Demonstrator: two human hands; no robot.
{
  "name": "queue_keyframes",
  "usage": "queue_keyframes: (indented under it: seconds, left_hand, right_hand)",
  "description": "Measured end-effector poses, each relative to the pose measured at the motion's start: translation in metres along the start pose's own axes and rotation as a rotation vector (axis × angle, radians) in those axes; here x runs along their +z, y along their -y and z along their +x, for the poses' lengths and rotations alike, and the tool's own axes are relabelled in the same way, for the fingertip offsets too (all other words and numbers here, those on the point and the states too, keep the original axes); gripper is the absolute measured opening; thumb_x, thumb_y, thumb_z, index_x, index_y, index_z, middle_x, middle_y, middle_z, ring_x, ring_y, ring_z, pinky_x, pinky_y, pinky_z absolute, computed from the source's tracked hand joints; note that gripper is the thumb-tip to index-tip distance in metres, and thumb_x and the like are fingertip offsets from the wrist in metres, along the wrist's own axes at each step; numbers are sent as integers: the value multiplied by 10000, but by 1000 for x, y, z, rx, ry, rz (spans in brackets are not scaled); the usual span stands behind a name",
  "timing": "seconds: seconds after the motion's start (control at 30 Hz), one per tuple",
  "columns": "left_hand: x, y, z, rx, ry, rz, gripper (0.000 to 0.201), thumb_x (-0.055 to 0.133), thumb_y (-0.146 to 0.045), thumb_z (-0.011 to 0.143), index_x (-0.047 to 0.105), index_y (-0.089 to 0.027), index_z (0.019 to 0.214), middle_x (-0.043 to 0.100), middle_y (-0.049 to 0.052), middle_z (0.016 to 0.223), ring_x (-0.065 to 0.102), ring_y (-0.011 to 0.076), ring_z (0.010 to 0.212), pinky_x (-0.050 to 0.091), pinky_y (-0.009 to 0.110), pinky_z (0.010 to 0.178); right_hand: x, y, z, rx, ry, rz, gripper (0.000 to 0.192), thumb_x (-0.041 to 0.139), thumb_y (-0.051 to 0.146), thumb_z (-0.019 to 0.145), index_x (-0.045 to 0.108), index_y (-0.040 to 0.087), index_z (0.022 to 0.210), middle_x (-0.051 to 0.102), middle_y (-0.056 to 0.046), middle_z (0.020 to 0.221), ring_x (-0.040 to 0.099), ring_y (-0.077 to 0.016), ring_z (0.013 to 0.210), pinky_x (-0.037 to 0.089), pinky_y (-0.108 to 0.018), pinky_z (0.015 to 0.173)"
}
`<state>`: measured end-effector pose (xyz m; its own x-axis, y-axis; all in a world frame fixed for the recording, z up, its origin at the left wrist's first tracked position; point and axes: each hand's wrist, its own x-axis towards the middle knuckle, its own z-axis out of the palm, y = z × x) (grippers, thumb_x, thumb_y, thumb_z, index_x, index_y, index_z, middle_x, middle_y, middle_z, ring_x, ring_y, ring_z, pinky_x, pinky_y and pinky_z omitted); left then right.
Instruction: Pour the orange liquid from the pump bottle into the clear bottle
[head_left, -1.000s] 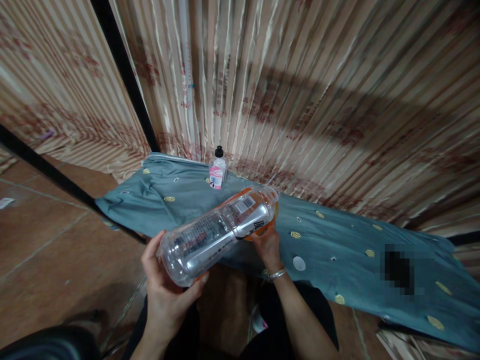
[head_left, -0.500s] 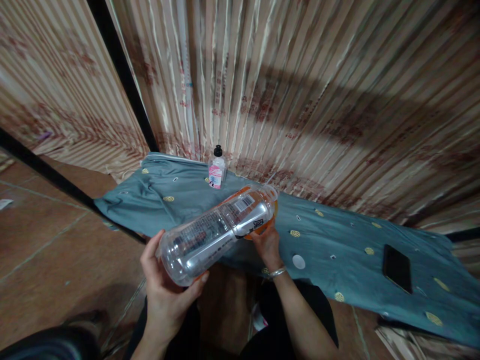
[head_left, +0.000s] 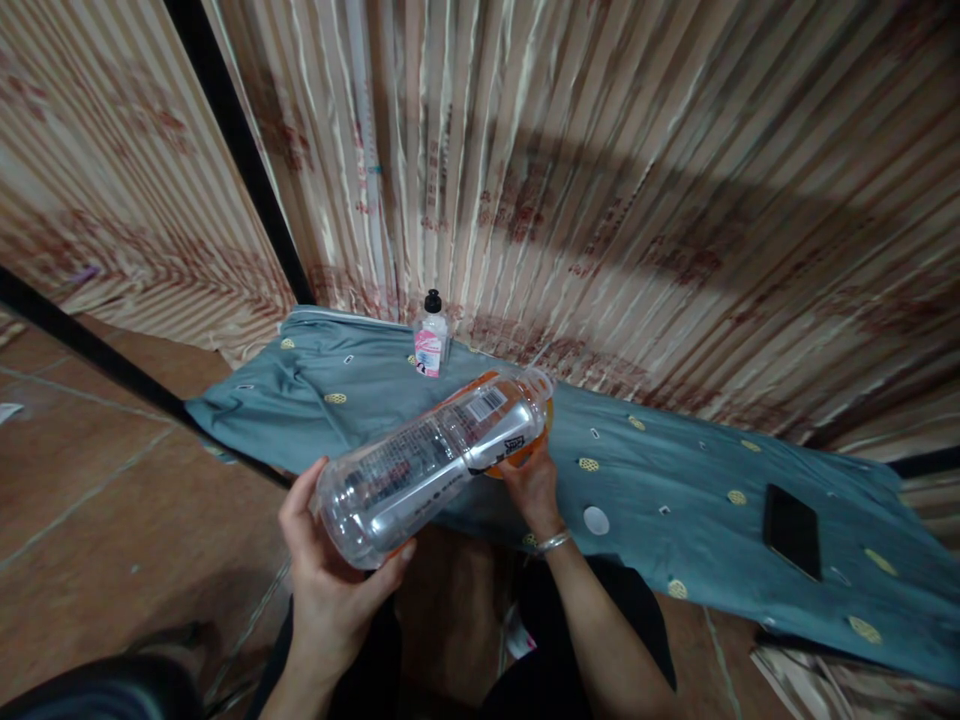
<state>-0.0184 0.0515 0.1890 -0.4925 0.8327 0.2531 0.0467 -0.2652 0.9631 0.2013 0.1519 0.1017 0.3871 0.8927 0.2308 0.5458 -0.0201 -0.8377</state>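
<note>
A large clear plastic drink bottle [head_left: 431,470] is held tilted over the cloth-covered surface, its neck pointing up and to the right, no cap visible on it. It has a printed label with a barcode. My left hand [head_left: 330,580] is wrapped round the base. Near the neck end, my right hand [head_left: 531,485] grips from below, its fingers partly hidden behind the bottle. Something orange [head_left: 536,455] shows at that end; whether it is label or a separate thing I cannot tell. A flat white disc [head_left: 596,520] lies right of my right wrist.
A small clear bottle with a black top and pink label [head_left: 429,350] stands at the back by the curtain [head_left: 465,180]. A dark phone [head_left: 793,532] lies at the right on the teal patterned cloth [head_left: 652,480]. Black frame bars [head_left: 240,150] rise at the left.
Almost nothing differs. Both hands keep the same hold on the bottle; the whole view has shifted very slightly.
</note>
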Motion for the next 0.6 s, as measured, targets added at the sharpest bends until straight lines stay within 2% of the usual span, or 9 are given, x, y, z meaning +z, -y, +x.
queue_keyframes:
  seconds: [0.27,0.43,0.6]
  left_hand:
    - [0,-3,1,-1,1,18,972,970,-300,572,524,-218,1432,692,105,1273,744,284,1117,616,374,944]
    - [-1,0,1,34,6,34,971,966,-306,573,529,-216,1435,679,98,1288,727,272,1143,601,365,980]
    - [-2,1,1,48,5,61,973,963,-319,582,534,-210,1448,660,104,1331,713,264,1178,585,354,1009]
  right_hand:
    - [-1,2,0,-11,2,6,770,811,344,727,532,152,1418,784,-205,1237,777,-368,1110,626,-518,980]
    - [2,-1,-1,-16,-23,-36,752,811,376,728,532,190,1401,793,-191,1220,769,-377,1122,621,-552,978]
    - [2,-2,0,-18,-20,-45,730,815,383,731,549,177,1380,796,-200,1210,775,-372,1094,629,-542,956]
